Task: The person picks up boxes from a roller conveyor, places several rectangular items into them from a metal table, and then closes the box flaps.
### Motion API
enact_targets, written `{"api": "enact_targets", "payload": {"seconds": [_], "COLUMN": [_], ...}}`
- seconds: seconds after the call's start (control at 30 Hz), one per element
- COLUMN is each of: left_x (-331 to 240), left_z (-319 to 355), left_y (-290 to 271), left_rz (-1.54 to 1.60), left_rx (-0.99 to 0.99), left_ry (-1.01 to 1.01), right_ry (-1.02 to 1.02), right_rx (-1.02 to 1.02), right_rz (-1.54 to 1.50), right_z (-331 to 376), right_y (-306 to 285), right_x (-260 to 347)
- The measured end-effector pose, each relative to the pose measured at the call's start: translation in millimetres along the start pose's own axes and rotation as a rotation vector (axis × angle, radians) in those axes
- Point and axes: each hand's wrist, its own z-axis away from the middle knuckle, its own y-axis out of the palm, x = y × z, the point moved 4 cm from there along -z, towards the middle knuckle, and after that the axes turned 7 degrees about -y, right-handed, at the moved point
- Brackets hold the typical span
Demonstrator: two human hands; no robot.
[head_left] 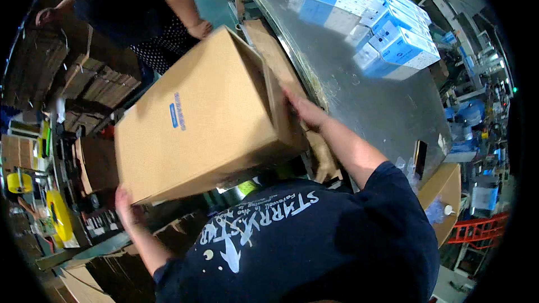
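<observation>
Between the person's two hands, a large brown carton (191,118) is held tilted, its broad side with a small blue mark facing up. At the carton's lower left corner the left hand (128,213) is clamped on the edge, its fingertips partly hidden by the cardboard. Against the carton's right end, the right hand (306,111) clasps the side beside a slightly gaping flap, so the carton lies inward of both sets of fingers. Just past the carton's upper edge is a co-worker's hand (200,29); whether it touches cannot be told. To the carton's right stretches a grey worktop (348,95), which bears blue-and-white boxes (401,33) well apart from the carton. Left of the carton stand stacks of brown cardboard (95,78), and well to its lower right sits an open box (451,191).
</observation>
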Motion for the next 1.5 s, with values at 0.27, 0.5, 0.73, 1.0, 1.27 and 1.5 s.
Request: {"api": "enact_targets", "payload": {"seconds": [0.27,0.5,0.73,1.0,1.27,1.5], "left_x": [-35.7,72.9,102.6,170.8,95.3,50.3], "left_z": [67.0,5.9,-25.8,-30.1,-47.1,-25.8], "left_y": [207.0,162.7,90.4,154.0,257.1,584.8], "left_rz": [-0.567,-1.551,-1.581,-1.179,-2.071,-1.398], "left_rx": [1.354,0.717,-0.061,0.421,1.182,1.0], "left_ry": [0.105,0.45,0.042,0.08,-0.063,0.967], "right_ry": [-0.402,-0.167,-0.071,-0.015,0.135,0.403], "right_rx": [0.175,-0.289,-0.144,0.309,-0.464,-0.348], "right_rz": [0.084,1.351,1.233,0.783,1.491,1.482], "right_z": [19.8,40.4,50.0,-0.6,47.6,32.7], "right_y": [36.4,-94.0,-12.9,-61.0,-426.3,-451.8], "right_x": [81.3,6.7,-83.1,-44.6,45.1,55.7]}}
